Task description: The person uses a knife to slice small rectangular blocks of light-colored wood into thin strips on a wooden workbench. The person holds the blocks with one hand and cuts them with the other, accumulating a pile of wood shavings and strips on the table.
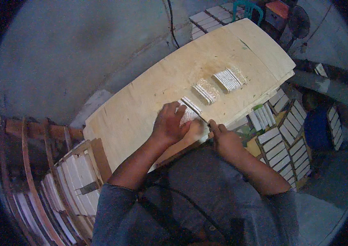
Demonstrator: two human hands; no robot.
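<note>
In my remote view, the left hand (170, 124) lies spread on a white slab (188, 116), the right hand (225, 138), apart, grips a thin knife (200, 117), white strips (228, 80) beyond both.

No text, label, brand, number or sign can be read. A small green mark (244, 48) stands on the counter (141, 94), toward its far end, too blurred to tell whether it is writing. Nothing around the counter bears legible lettering.
</note>
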